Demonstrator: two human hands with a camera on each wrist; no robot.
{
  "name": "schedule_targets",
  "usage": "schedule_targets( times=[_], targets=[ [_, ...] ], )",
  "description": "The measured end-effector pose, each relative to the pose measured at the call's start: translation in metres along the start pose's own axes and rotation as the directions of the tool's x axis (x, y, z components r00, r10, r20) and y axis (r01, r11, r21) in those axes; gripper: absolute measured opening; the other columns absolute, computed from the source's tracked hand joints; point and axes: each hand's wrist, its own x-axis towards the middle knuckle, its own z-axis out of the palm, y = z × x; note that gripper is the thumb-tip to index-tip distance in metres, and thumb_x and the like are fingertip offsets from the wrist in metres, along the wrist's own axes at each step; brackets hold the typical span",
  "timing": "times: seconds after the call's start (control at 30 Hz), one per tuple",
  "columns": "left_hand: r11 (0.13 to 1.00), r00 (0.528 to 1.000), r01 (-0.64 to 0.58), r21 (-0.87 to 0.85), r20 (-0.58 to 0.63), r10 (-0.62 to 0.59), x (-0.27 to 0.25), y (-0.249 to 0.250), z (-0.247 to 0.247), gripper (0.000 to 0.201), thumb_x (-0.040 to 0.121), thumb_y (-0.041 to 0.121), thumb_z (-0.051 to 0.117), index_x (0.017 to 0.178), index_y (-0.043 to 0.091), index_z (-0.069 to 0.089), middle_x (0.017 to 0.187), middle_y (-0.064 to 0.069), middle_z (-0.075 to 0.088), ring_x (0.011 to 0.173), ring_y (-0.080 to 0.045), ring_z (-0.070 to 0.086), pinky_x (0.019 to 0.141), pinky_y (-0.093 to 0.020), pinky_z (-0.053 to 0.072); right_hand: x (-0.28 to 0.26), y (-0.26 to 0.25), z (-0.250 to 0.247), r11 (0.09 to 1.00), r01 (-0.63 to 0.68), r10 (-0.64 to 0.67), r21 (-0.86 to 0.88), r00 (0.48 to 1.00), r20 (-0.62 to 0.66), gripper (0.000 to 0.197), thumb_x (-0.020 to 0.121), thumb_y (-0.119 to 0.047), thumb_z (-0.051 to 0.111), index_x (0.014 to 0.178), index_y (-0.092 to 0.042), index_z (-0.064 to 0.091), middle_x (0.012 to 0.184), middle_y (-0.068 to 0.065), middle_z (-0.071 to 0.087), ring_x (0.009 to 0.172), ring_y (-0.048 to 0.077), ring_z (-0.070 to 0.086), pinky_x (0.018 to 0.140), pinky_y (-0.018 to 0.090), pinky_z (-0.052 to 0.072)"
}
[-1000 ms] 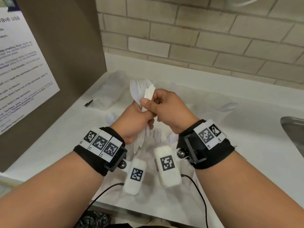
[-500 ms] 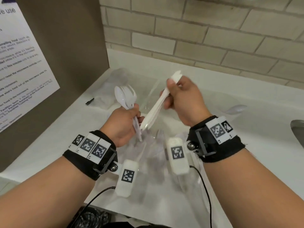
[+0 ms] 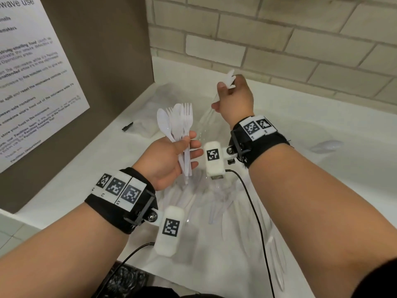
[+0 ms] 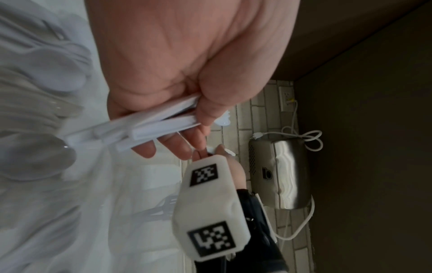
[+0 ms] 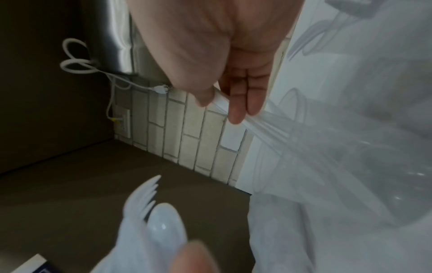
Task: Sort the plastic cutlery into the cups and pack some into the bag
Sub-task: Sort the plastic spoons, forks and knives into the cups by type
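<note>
My left hand point(image 3: 189, 147) grips the handles of a bunch of white plastic spoons and forks point(image 3: 178, 123), heads up, over the white counter point(image 3: 90, 175). The left wrist view shows those handles point(image 4: 161, 123) clamped between thumb and fingers. My right hand point(image 3: 224, 91) is raised further back and pinches a bundle of white knives point(image 3: 231, 79); their lower ends blur downward. In the right wrist view the knives point(image 5: 222, 101) sit between thumb and fingers. Clear plastic cups with cutlery point(image 3: 217, 201) stand blurred below my hands.
A clear bag point(image 3: 148, 125) and a small black item point(image 3: 127, 126) lie at the back left. One loose spoon point(image 3: 326, 146) lies to the right. A brown panel with a notice point(image 3: 32, 82) walls the left side; a brick wall point(image 3: 279, 39) stands behind.
The single bunch held by both hands has split: my right hand pulled the knives out and lifted them up and back. My left hand kept the spoons and forks and moved slightly right.
</note>
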Motion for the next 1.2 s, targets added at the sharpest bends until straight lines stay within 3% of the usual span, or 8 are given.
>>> schedule_targets(
  times=[0.1,0.23,0.37,0.47,0.6,0.87,1.07,1.2],
  targets=[
    [1.000,1.000,-0.001,-0.005,0.023,0.001,0.000,-0.001,-0.001,0.017,0.099,0.014,0.046,0.102,0.012,0.063,0.078,-0.001,0.069,0.082,-0.022,0.067,0.086,-0.044,0.050,0.001,0.002,0.000,0.997,-0.074,0.074,-0.003,0.996,0.047,0.040,0.092,-0.029,0.060,0.123,-0.008,0.046,0.095,0.007,0.065,0.070,0.022,0.071,0.081,0.038,0.058],
    [1.000,1.000,0.001,0.012,0.029,-0.002,0.001,-0.001,0.000,0.017,0.099,0.015,0.046,0.101,0.013,0.063,0.079,-0.001,0.069,0.077,-0.019,0.068,0.081,-0.041,0.052,-0.007,0.001,-0.010,0.999,-0.043,0.044,-0.032,0.999,0.019,0.045,0.091,-0.027,0.061,0.130,-0.007,0.048,0.125,0.011,0.059,0.067,0.020,0.070,0.086,0.039,0.057],
    [1.000,0.999,-0.004,0.023,0.033,0.004,0.002,-0.002,0.008,0.017,0.100,0.014,0.046,0.102,0.012,0.063,0.077,0.000,0.068,0.076,-0.018,0.068,0.081,-0.037,0.055,-0.035,-0.004,-0.020,0.997,0.063,-0.062,-0.045,0.998,0.011,0.017,0.091,-0.030,0.060,0.099,-0.015,0.063,0.090,-0.002,0.066,0.061,0.017,0.067,0.078,0.043,0.058],
    [0.997,1.000,-0.004,0.077,0.016,0.003,0.002,-0.003,0.018,0.015,0.100,0.014,0.045,0.105,0.013,0.060,0.077,0.001,0.060,0.071,-0.016,0.063,0.074,-0.034,0.055,-0.061,-0.010,-0.026,0.998,0.051,-0.046,-0.043,0.995,0.093,0.031,0.080,-0.049,0.069,0.072,-0.020,0.062,0.062,-0.008,0.060,0.057,0.014,0.058,0.065,0.037,0.056],
    [0.960,0.998,-0.044,0.277,0.057,0.029,0.000,-0.005,0.030,0.018,0.100,0.012,0.043,0.110,0.014,0.058,0.081,0.001,0.053,0.066,-0.010,0.050,0.066,-0.029,0.047,-0.082,-0.003,-0.022,0.994,-0.063,0.083,-0.084,0.961,0.265,0.064,0.057,-0.059,0.081,0.102,-0.017,0.063,0.082,-0.004,0.068,0.068,0.010,0.063,0.059,0.026,0.047],
    [0.974,0.991,-0.033,0.225,0.130,0.003,-0.007,-0.014,0.036,0.025,0.101,0.024,0.043,0.122,0.015,0.055,0.096,0.002,0.057,0.078,-0.012,0.051,0.071,-0.030,0.045,-0.094,0.007,-0.040,0.987,-0.138,0.113,0.077,0.958,0.263,0.003,0.090,-0.012,0.061,0.089,-0.009,0.062,0.070,0.003,0.063,0.051,0.012,0.056,0.047,0.026,0.044],
    [0.992,0.995,0.027,0.123,0.093,-0.038,-0.010,-0.017,0.042,0.021,0.102,0.018,0.039,0.105,0.009,0.058,0.088,-0.006,0.057,0.078,-0.019,0.059,0.070,-0.035,0.052,-0.096,0.003,-0.046,0.946,-0.193,0.179,0.261,0.981,0.079,0.007,0.096,-0.013,0.043,0.097,-0.014,0.050,0.077,0.002,0.071,0.067,0.018,0.059,0.052,0.023,0.043],
    [0.995,0.995,0.039,0.092,0.086,-0.047,-0.011,-0.017,0.038,0.020,0.102,0.017,0.040,0.099,0.010,0.058,0.085,-0.004,0.060,0.082,-0.021,0.064,0.083,-0.042,0.052,-0.084,0.001,-0.063,0.943,-0.050,0.105,0.328,0.983,-0.149,0.011,0.100,-0.020,0.040,0.101,-0.017,0.050,0.078,-0.003,0.072,0.063,0.008,0.055,0.066,0.031,0.044]
  ],
)
